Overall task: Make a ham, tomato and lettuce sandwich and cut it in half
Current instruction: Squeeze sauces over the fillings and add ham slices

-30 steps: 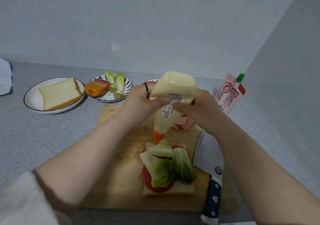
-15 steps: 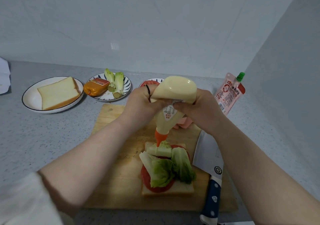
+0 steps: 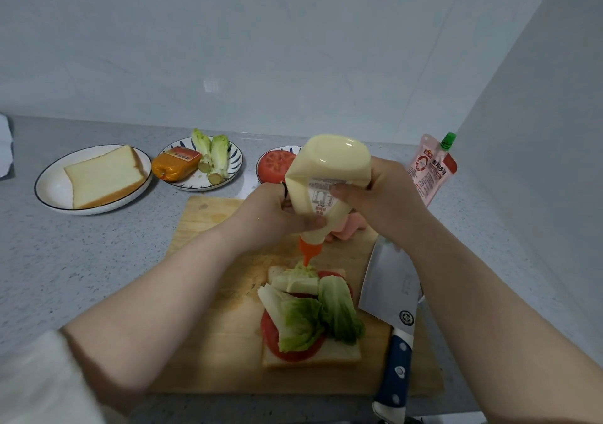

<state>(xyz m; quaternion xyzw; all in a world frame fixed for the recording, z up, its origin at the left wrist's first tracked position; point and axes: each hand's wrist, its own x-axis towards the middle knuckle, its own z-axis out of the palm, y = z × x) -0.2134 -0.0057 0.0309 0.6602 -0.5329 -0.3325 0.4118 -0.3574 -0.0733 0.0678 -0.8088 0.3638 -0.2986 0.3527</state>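
Fingers [image 3: 312,222] of the left hand [image 3: 267,215] and right hand [image 3: 381,198] are clamped round an upturned sauce bottle [image 3: 326,166] above the cutting board [image 3: 208,293]. Its orange nozzle [image 3: 308,250] reaches the lettuce [image 3: 303,322] of the open sandwich [image 3: 313,356] on the board's near half, though contact is unclear. Pink ham [image 3: 346,232] at the board's far edge is mostly hidden behind the bottle.

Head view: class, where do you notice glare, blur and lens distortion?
Head view: glare highlights on the upturned sauce bottle; head view: the white sleeve at lower left is blurred; head view: wide-angle stretch enlarges the forearms toward the bottom corners.
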